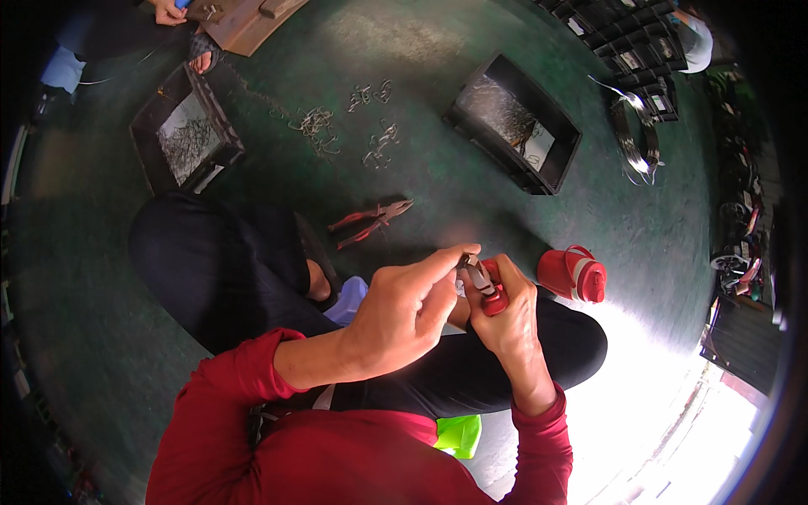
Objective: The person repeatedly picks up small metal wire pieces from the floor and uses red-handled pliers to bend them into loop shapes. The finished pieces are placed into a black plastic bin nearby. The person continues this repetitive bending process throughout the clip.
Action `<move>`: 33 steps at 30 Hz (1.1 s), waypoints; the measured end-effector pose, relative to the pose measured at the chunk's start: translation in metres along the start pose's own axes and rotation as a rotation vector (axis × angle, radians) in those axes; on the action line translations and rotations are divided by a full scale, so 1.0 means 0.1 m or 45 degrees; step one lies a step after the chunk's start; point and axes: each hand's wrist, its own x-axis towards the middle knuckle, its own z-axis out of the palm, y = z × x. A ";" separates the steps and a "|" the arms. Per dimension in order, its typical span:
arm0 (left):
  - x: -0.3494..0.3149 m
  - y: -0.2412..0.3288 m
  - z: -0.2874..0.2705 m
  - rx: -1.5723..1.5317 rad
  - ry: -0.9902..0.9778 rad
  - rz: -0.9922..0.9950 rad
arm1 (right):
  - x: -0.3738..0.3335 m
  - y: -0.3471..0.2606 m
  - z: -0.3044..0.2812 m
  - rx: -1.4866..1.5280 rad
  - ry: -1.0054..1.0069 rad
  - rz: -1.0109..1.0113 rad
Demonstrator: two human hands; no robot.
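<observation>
My right hand (505, 316) grips red-handled pliers (484, 282) upright over my lap, jaws pointing up and left. My left hand (408, 307) reaches across with thumb and forefinger pinched at the plier jaws, on a small metal piece too tiny to make out. Both arms wear red sleeves. I sit low with black trousers and knees spread over the green floor.
A second pair of red-handled pliers (370, 220) lies on the green floor (438, 185) ahead. Bent wire pieces (316, 124) are scattered beyond it. Black crates (181, 130) (513, 122) stand left and right. A red bottle (574, 274) lies right. Another person's hand (168, 10) works at top left.
</observation>
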 end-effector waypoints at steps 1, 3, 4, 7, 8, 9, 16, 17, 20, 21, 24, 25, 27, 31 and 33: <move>0.03 -0.02 -0.02 -0.001 -0.023 0.006 | 0.00 0.00 -0.01 -0.025 0.005 0.008; 0.08 -0.05 -0.09 -0.117 -0.137 -0.134 | 0.03 -0.01 -0.06 -0.015 -0.026 -0.019; 0.12 -0.07 -0.13 -0.011 -0.149 -0.058 | 0.04 -0.04 -0.09 -0.039 -0.040 0.005; 0.15 -0.08 -0.24 0.075 -0.192 -0.195 | 0.03 -0.14 -0.21 0.125 -0.074 0.006; 0.18 -0.09 -0.25 -0.044 -0.139 -0.236 | 0.01 -0.17 -0.28 0.193 -0.199 0.085; 0.20 -0.11 -0.26 -0.152 -0.093 -0.293 | 0.00 -0.18 -0.34 0.273 -0.377 0.268; 0.24 -0.15 -0.28 -0.663 0.135 -0.191 | -0.04 -0.12 -0.12 1.310 -1.202 0.593; 0.23 -0.15 -0.27 -0.655 0.146 -0.162 | -0.07 -0.12 -0.07 1.456 -1.206 0.545; 0.20 -0.13 -0.25 -0.563 0.172 -0.059 | -0.10 -0.12 -0.01 1.669 -1.219 0.600; 0.19 -0.13 -0.26 -0.486 0.179 -0.016 | -0.09 -0.13 -0.02 1.674 -1.228 0.586; 0.20 -0.14 -0.25 -0.451 0.235 0.050 | -0.08 -0.18 -0.06 1.702 -1.264 0.568; 0.20 -0.14 -0.24 -0.472 0.258 0.062 | -0.09 -0.21 -0.07 1.711 -1.278 0.552; 0.20 -0.15 -0.24 -0.485 0.278 0.092 | -0.10 -0.24 -0.08 1.727 -1.302 0.542; 0.16 -0.17 -0.23 -0.483 0.268 0.134 | -0.10 -0.26 -0.07 1.712 -1.307 0.548; 0.17 -0.19 -0.23 -0.460 0.228 0.228 | -0.10 -0.25 -0.06 1.700 -1.295 0.528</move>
